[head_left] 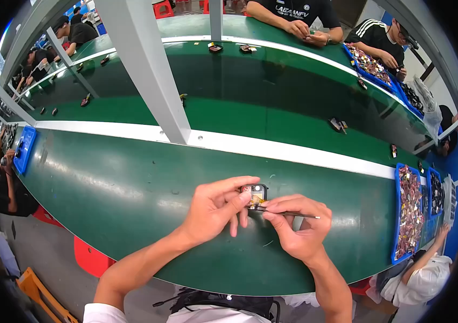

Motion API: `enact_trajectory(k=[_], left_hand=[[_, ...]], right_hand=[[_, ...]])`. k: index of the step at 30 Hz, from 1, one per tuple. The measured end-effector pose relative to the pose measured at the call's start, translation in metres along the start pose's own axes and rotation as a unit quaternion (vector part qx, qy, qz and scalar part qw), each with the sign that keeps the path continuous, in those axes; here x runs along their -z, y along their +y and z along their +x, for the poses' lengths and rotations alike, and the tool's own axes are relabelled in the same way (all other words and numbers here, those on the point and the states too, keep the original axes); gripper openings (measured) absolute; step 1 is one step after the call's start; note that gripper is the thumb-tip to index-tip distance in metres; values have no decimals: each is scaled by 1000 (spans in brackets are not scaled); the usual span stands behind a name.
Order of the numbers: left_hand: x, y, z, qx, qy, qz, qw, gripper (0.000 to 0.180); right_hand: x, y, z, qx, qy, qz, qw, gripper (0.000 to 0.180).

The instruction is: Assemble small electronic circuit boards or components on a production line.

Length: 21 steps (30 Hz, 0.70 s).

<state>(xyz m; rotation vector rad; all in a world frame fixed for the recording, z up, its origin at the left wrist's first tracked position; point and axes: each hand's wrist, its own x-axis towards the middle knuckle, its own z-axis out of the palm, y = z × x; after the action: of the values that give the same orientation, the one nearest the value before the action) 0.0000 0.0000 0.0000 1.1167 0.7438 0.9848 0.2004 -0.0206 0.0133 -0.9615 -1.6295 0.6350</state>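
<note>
My left hand (210,211) grips a small black square device case (262,189) between thumb and fingers. The case's open side faces up, showing a white round spot, a reddish part and a yellowish piece inside. In my right hand (303,229) is a thin dark rod-like tool (307,216), pinched between thumb and fingers; it looks like tweezers, but its exact kind is unclear. Its back end sticks out to the right, and its working end reaches the case's lower edge, partly hidden by my fingertips. Both hands are just above the green tabletop (132,177).
Beyond a white rail (272,151) with a grey post (143,64) runs a green conveyor belt (234,118) carrying scattered small devices (338,125). At right stand a blue tray (397,215) of small reddish parts and another blue tray (430,183) of black pieces. Co-workers sit around.
</note>
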Motion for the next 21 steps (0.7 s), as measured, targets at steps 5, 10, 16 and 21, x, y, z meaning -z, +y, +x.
enact_trajectory(k=[5,10,16,21], left_hand=[[0,1,0,16,-4,5,1000,35],[2,4,2,42,-8,-3,999,34],[-5,1,2,37,22,49,998,31],[-9,-4,3,41,62,80,994,28]], right_hand=[[-1,0,0,20,-7,9,1000,18],[-1,2,-1,78,-29,-45,995,20],[-2,5,-2,144,-43,-114,982,23],[-3,8,-4,164,-46,-139,976,24]])
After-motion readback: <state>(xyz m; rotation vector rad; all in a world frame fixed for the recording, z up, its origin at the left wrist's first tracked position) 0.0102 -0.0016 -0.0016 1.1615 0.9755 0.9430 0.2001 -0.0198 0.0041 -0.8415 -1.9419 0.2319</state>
